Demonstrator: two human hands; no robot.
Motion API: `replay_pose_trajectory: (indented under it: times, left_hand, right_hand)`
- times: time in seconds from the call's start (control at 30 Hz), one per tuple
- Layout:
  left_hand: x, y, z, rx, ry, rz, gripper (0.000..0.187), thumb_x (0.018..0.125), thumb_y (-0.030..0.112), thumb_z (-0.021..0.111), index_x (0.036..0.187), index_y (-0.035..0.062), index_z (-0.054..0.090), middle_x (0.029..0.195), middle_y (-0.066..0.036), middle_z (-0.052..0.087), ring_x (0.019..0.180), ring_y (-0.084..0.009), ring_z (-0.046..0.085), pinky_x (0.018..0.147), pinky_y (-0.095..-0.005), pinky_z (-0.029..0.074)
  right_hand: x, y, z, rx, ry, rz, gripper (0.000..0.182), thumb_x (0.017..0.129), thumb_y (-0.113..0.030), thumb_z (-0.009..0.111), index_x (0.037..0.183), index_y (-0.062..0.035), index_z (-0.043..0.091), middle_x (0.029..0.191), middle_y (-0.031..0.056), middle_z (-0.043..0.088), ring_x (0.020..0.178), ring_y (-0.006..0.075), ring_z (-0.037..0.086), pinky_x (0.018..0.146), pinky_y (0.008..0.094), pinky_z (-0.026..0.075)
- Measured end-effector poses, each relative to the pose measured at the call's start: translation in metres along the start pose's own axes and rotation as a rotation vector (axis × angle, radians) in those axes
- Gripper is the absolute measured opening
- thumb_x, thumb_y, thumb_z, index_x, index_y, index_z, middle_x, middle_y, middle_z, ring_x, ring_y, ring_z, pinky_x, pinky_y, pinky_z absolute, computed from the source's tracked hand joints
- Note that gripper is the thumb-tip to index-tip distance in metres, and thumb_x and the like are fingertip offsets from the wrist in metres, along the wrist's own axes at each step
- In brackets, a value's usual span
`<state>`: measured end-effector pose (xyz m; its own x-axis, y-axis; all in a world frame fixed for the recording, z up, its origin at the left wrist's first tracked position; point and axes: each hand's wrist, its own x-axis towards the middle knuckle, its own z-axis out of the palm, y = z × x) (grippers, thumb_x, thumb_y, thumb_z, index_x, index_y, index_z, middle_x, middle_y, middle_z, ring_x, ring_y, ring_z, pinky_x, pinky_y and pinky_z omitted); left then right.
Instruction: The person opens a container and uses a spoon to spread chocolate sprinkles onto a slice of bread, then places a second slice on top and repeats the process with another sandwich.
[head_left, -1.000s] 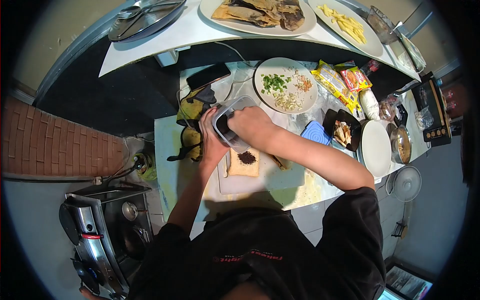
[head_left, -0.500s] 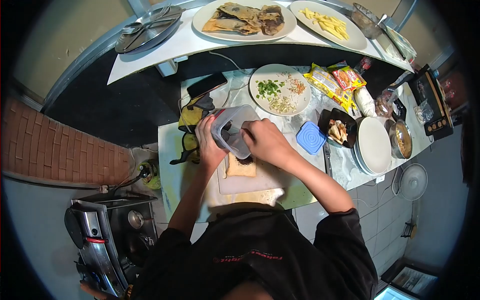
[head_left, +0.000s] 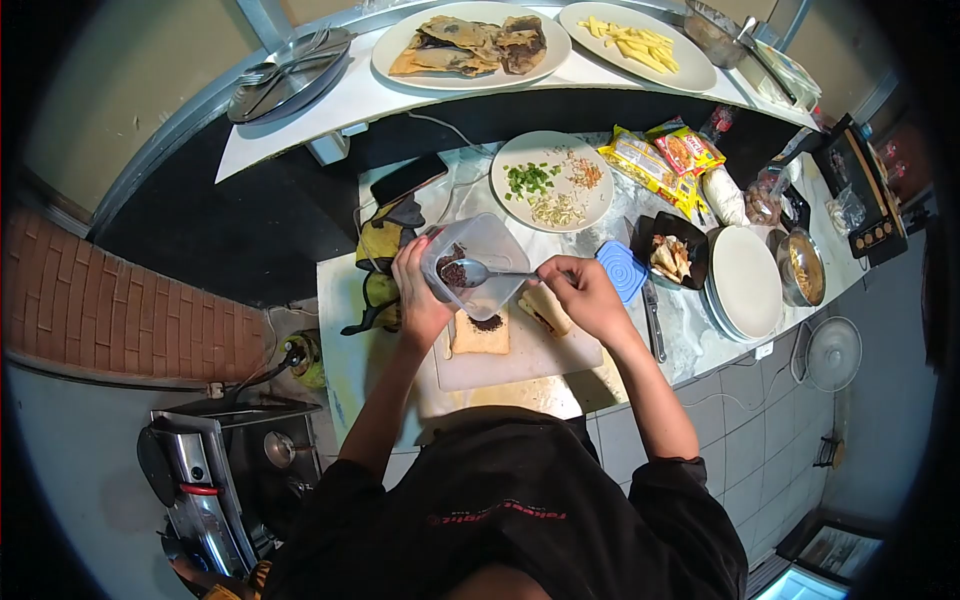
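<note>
My left hand grips a clear plastic container tilted on its side, with a dark crumbly filling inside. My right hand holds a metal spoon by its handle; the bowl sits at the container's mouth with dark filling on it. Below the container lies a slice of bread topped with a dark heap, on a white cutting board. A second slice lies next to my right hand.
A blue lid, a knife, a black bowl of food and stacked white plates lie to the right. Behind are a plate of chopped garnish, noodle packets and a phone. A stove stands lower left.
My right hand has drawn back to the right out of the container, bringing the spoon into sight at its mouth. The second bread slice now shows.
</note>
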<state>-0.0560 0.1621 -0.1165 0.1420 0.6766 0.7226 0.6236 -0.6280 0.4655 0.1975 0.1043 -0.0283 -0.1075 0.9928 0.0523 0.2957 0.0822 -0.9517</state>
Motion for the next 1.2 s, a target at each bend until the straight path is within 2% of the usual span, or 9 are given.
replay_pose_trajectory:
  times: [0.17, 0.27, 0.4, 0.6, 0.7, 0.77, 0.93, 1.0, 1.2]
  left_hand:
    - [-0.002, -0.001, 0.001, -0.015, -0.02, -0.024, 0.104, 0.061, 0.021, 0.092, 0.146, 0.0001, 0.036, 0.141, -0.022, 0.044, 0.131, -0.0421, 0.042, 0.112, -0.0533, 0.035]
    - [-0.002, -0.005, 0.002, 0.003, -0.014, -0.015, 0.104, 0.06, 0.019, 0.091, 0.146, 0.0003, 0.036, 0.142, -0.021, 0.044, 0.131, -0.0418, 0.041, 0.113, -0.053, 0.034]
    - [-0.003, -0.006, 0.002, 0.0, 0.0, 0.01, 0.102, 0.061, 0.023, 0.091, 0.143, -0.0018, 0.037, 0.141, -0.022, 0.046, 0.133, -0.0394, 0.042, 0.114, -0.0489, 0.032]
    - [-0.003, -0.005, -0.001, 0.0, -0.004, 0.002, 0.104, 0.061, 0.022, 0.093, 0.145, 0.0002, 0.036, 0.142, -0.021, 0.044, 0.132, -0.0424, 0.042, 0.113, -0.0532, 0.035]
    - [-0.005, -0.005, 0.0, 0.005, -0.003, 0.002, 0.103, 0.061, 0.022, 0.093, 0.144, -0.0005, 0.037, 0.14, -0.022, 0.045, 0.131, -0.0424, 0.042, 0.112, -0.0531, 0.036]
    - [-0.007, -0.005, 0.001, 0.01, -0.007, -0.001, 0.102, 0.061, 0.023, 0.093, 0.144, -0.001, 0.037, 0.14, -0.022, 0.045, 0.131, -0.0424, 0.042, 0.112, -0.053, 0.036]
    - [-0.008, -0.004, 0.007, 0.003, -0.052, -0.084, 0.1, 0.065, 0.024, 0.093, 0.145, -0.0017, 0.037, 0.139, -0.023, 0.045, 0.129, -0.0433, 0.044, 0.111, -0.0524, 0.038]
    - [-0.009, -0.005, 0.011, -0.007, -0.05, -0.1, 0.101, 0.065, 0.024, 0.093, 0.145, -0.0014, 0.036, 0.139, -0.023, 0.045, 0.129, -0.0433, 0.044, 0.11, -0.0524, 0.038]
    - [-0.011, -0.022, 0.025, -0.066, -0.056, -0.219, 0.112, 0.061, 0.024, 0.095, 0.148, -0.0019, 0.029, 0.14, -0.026, 0.04, 0.131, -0.0454, 0.04, 0.111, -0.0534, 0.035]
  right_hand:
    - [-0.015, -0.006, 0.001, -0.016, -0.003, 0.037, 0.027, 0.104, -0.018, 0.055, 0.096, 0.0035, 0.071, 0.066, 0.0047, 0.064, 0.055, 0.0066, 0.047, 0.052, 0.0285, 0.04]
    - [-0.02, -0.028, 0.002, -0.041, 0.003, 0.059, 0.026, 0.104, -0.016, 0.056, 0.096, 0.0037, 0.07, 0.059, 0.0048, 0.056, 0.054, 0.0079, 0.042, 0.051, 0.0295, 0.037]
    - [-0.022, -0.033, 0.006, -0.19, 0.005, 0.046, 0.025, 0.103, -0.015, 0.057, 0.095, 0.0046, 0.069, 0.059, 0.0065, 0.055, 0.054, 0.0085, 0.042, 0.052, 0.03, 0.038]
    - [-0.016, -0.009, 0.01, -0.062, 0.035, -0.015, 0.022, 0.102, -0.014, 0.058, 0.095, 0.0032, 0.07, 0.065, 0.0056, 0.061, 0.055, 0.0084, 0.044, 0.053, 0.0308, 0.04]
    - [-0.013, -0.005, 0.004, 0.077, 0.017, 0.089, 0.021, 0.101, -0.013, 0.057, 0.095, 0.0015, 0.071, 0.074, 0.0015, 0.067, 0.059, 0.0069, 0.049, 0.056, 0.0285, 0.042]
    - [-0.013, -0.014, -0.003, 0.206, -0.02, 0.384, 0.02, 0.1, -0.011, 0.056, 0.095, 0.0003, 0.072, 0.083, -0.0008, 0.071, 0.066, 0.0052, 0.054, 0.059, 0.0259, 0.045]
    - [-0.015, -0.007, -0.01, 0.187, 0.01, 0.332, 0.02, 0.099, -0.01, 0.054, 0.095, 0.0001, 0.071, 0.088, 0.001, 0.074, 0.066, 0.0024, 0.054, 0.057, 0.0241, 0.045]
    - [-0.016, -0.007, -0.011, 0.234, 0.061, 0.28, 0.025, 0.105, -0.017, 0.052, 0.097, -0.0024, 0.071, 0.054, -0.0082, 0.042, 0.044, 0.0015, 0.031, 0.043, 0.0231, 0.024]
    - [-0.033, -0.023, -0.028, 0.224, 0.123, 0.324, 0.026, 0.105, -0.018, 0.053, 0.097, -0.0019, 0.071, 0.054, -0.0092, 0.038, 0.045, 0.0019, 0.029, 0.044, 0.0233, 0.022]
